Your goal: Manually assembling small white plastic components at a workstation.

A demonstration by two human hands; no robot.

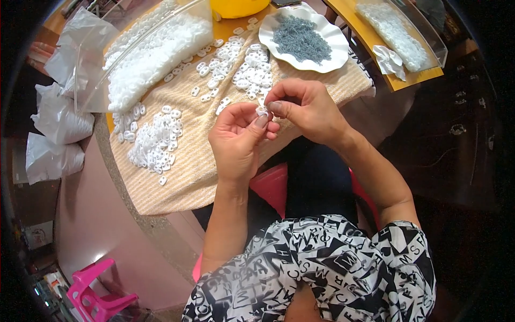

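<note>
Above the near edge of a striped cloth (185, 185), my left hand (238, 137) pinches a small white plastic piece (262, 110) between thumb and fingers. My right hand (308, 107) meets it there, thumb and forefinger pressed together at the piece; anything between those fingertips is too small to make out. Just beyond my hands lies a heap of white oval pieces with holes (251, 72). A second heap of white pieces (157, 140) is on the cloth at the left. Past my right hand stands a white wavy-rimmed plate (340, 58), holding a mound of tiny grey parts (301, 38).
A clear bin (85, 83) full of white pieces stands far left, beside a yellow tub (238, 7). At the far right, a yellow board (412, 80) carries crumpled paper (389, 62) and a clear tray (437, 51). White bags (61, 115) and a pink stool (96, 290) are at the left.
</note>
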